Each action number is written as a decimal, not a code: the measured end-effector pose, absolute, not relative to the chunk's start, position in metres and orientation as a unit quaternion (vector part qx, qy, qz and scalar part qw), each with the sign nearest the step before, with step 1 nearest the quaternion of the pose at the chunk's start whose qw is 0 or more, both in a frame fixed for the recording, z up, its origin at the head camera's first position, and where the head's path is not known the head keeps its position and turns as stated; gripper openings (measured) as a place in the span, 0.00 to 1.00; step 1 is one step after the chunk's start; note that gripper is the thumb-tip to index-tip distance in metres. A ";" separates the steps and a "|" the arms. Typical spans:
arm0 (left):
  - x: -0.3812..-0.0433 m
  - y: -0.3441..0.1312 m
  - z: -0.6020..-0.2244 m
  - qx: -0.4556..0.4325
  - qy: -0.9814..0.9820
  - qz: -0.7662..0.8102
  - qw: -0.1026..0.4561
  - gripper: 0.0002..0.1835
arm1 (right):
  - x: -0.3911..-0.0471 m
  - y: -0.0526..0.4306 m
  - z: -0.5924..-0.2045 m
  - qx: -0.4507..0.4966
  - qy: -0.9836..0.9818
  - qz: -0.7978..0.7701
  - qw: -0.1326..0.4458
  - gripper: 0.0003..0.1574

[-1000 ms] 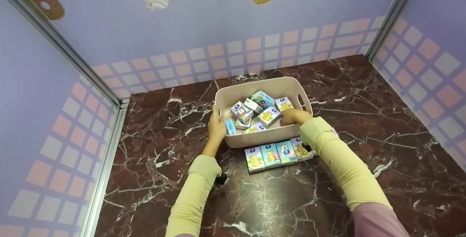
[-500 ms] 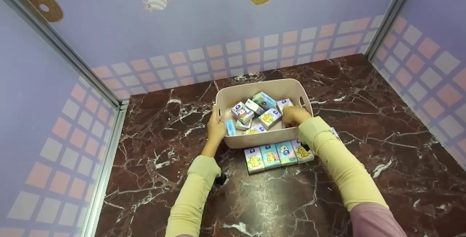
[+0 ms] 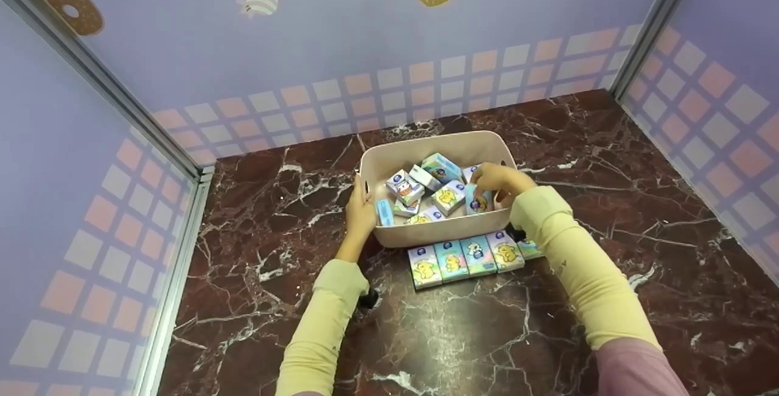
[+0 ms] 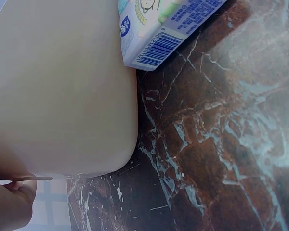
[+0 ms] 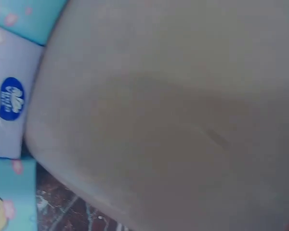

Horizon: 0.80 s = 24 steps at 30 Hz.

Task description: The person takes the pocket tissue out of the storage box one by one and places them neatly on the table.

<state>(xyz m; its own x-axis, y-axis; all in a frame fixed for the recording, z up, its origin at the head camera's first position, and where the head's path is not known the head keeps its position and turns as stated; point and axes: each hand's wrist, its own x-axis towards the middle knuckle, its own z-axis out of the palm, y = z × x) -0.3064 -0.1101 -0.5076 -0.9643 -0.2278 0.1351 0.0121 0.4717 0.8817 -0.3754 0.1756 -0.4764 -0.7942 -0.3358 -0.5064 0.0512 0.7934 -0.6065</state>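
A beige plastic basket (image 3: pixel 442 231) holds several small tissue packs with cartoon prints. My left hand (image 3: pixel 361 210) grips its left handle; in the left wrist view the fingers of that hand (image 4: pixel 12 204) curl at the basket's rim. Inside the right end, my right hand (image 3: pixel 500 178) pinches a blue tissue pack (image 3: pixel 478 201), which stands tilted below the fingertips. A white pack with a yellow figure (image 3: pixel 449 198) lies just left of it. The right wrist view shows mainly the basket wall (image 5: pixel 173 96), and the held pack is hidden there.
In front of the basket, several tissue packs (image 3: pixel 453 261) lie side by side in a row against its wall. The right sleeve (image 3: pixel 572 256) partly covers the row's right end. Purple panels (image 3: pixel 341 31) enclose the dark marble surface (image 3: pixel 274 323) behind and at both sides.
My right hand went down into the basket's right end, then rose slightly, and a blue tissue pack now shows under its fingers. The left hand stays on the handle.
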 end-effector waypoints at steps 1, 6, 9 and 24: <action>-0.306 -0.110 -0.508 0.062 -0.849 -0.511 0.117 0.34 | -0.369 0.176 -0.465 -0.080 0.892 -0.326 0.304 0.24; -0.308 -0.111 -0.508 0.059 -0.849 -0.513 0.115 0.32 | -0.361 0.188 -0.440 -0.112 0.882 -0.385 0.246 0.24; -0.309 -0.112 -0.508 0.063 -0.853 -0.505 0.117 0.33 | -0.359 0.199 -0.431 -0.104 0.854 -0.455 0.231 0.22; -0.308 -0.110 -0.510 0.065 -0.850 -0.509 0.115 0.35 | -0.330 0.274 -0.423 -0.051 0.762 -0.611 0.207 0.14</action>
